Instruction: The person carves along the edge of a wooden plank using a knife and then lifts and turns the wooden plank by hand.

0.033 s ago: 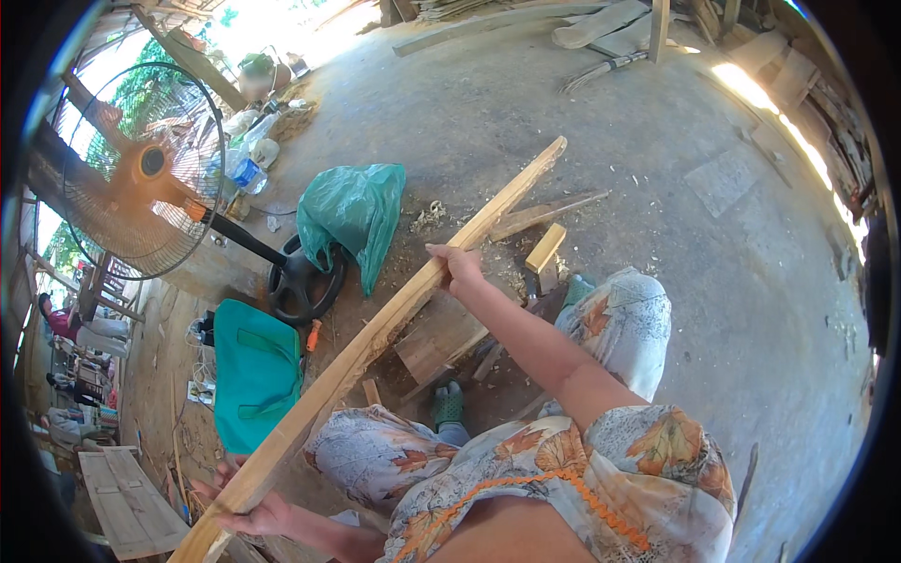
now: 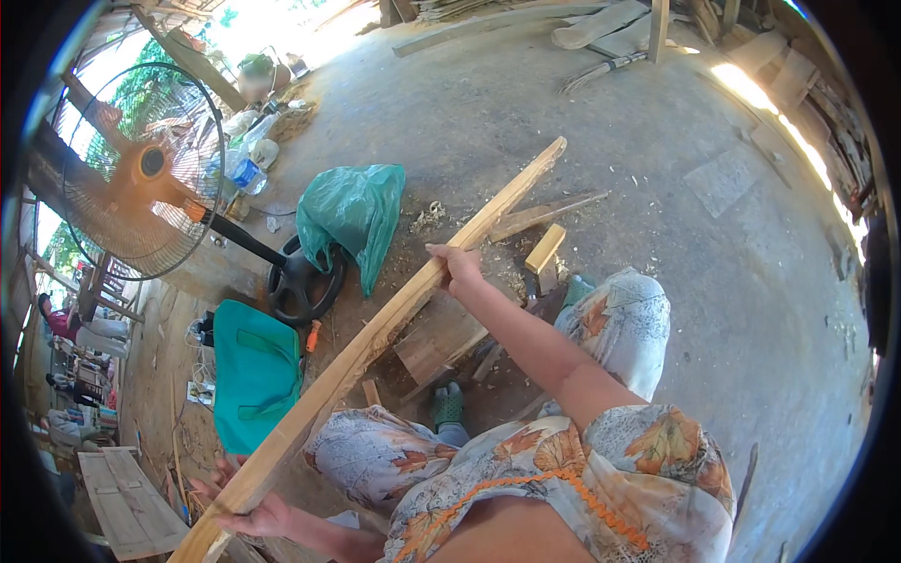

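Observation:
A long, slightly curved wooden plank (image 2: 328,385) runs slantwise in front of me, from the lower left up to a tapered far end. My right hand (image 2: 459,269) is closed around its far half, thumb along the upper side. Near the close end, my left hand (image 2: 261,515) grips the plank from beneath, with fingertips showing past its far edge. Below the plank, between my feet, a wide wooden board (image 2: 439,340) lies low among offcuts. A yellowish wooden block (image 2: 545,248) stands beyond it, close to my right foot.
To the left stand a fan (image 2: 150,174) on a round black base, a green plastic bag (image 2: 352,216) and a teal bag (image 2: 253,375). An orange-handled tool (image 2: 313,336) lies beside the teal bag. Wood shavings (image 2: 429,216) litter the floor. Boards (image 2: 601,23) lie at the back.

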`<state>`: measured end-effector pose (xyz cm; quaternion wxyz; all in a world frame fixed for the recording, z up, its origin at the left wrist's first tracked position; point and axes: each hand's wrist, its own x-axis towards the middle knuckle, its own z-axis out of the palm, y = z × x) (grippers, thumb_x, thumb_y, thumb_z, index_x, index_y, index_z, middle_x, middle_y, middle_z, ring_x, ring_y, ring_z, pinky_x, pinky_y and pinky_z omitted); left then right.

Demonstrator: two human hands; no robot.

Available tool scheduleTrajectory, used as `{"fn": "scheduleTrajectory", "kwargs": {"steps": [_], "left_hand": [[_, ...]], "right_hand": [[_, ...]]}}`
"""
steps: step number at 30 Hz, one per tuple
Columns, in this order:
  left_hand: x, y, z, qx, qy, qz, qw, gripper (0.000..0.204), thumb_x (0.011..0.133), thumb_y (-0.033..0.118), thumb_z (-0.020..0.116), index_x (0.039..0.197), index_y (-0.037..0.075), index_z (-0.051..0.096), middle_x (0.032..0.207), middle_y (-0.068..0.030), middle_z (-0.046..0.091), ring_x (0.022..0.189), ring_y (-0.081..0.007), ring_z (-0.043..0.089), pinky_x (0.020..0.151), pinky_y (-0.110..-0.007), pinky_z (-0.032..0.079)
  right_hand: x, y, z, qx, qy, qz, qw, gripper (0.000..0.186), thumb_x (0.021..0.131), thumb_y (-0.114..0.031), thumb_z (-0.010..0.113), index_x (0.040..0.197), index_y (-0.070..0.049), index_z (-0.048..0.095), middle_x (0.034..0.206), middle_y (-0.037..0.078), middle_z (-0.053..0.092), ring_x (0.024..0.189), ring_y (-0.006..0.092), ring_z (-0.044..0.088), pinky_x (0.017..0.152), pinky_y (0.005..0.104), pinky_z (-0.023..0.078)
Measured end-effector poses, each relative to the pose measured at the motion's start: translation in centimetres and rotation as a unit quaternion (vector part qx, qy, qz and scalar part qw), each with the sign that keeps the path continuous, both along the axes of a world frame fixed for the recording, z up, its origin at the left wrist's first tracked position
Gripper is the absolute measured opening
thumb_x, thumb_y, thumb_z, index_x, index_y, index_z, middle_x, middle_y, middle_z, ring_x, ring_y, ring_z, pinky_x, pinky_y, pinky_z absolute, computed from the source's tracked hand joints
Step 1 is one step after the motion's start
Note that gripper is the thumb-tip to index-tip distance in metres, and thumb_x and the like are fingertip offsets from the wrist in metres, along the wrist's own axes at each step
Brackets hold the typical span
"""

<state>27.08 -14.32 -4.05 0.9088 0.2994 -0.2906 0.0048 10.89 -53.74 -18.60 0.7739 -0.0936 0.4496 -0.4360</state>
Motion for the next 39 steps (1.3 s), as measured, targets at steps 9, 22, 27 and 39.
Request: {"fn": "scheduleTrajectory", "kwargs": {"steps": [9,22,27,39], "left_hand": [[11.4,13.0,-9.1,-0.195,-0.06,-0.248,0.947,0.068,0.072,0.029,0.067,0.127,-0.001,0.04,0.124,-0.019,0.048,0.123,-0.0367,0.037,0.106,-0.052,0.025],[6.9,0.7,-8.4,-0.141,0.126,-0.255,0.948,0.025,0.074,0.014,0.066,0.091,0.001,0.054,0.089,-0.0094,0.056,0.096,-0.0274,0.052,0.096,-0.047,0.036],[4.2,0.0,0.8,-0.073,0.12,-0.126,0.982,0.021,0.076,0.014,0.064,0.087,0.0,0.053,0.082,-0.0084,0.055,0.09,-0.026,0.052,0.091,-0.045,0.039],[4.9,-3.6,-4.7,-0.039,0.155,-0.027,0.987,0.026,0.078,0.026,0.058,0.085,0.002,0.052,0.076,-0.0072,0.053,0.081,-0.0232,0.052,0.081,-0.038,0.042]], "right_hand": [[-0.5,-2.8,1.7,-0.084,0.06,-0.135,0.985,0.083,0.063,-0.004,0.077,0.125,0.003,0.023,0.111,0.019,0.046,0.095,0.0288,0.053,0.08,0.0396,0.048],[-5.0,-10.5,-1.2,-0.202,0.117,-0.131,0.963,0.047,0.079,-0.016,0.068,0.113,0.002,0.042,0.09,0.016,0.055,0.075,0.0232,0.058,0.059,0.0365,0.051],[-2.3,-5.1,-8.9,-0.095,0.097,0.115,0.984,0.063,0.085,-0.059,0.046,0.113,-0.002,0.049,0.09,0.019,0.061,0.072,0.0296,0.063,0.054,0.0397,0.051],[-9.1,-3.0,1.5,-0.076,-0.413,-0.136,0.897,0.087,0.077,-0.078,0.023,0.113,-0.005,0.054,0.109,0.024,0.056,0.093,0.0355,0.059,0.077,0.0537,0.048]]}}
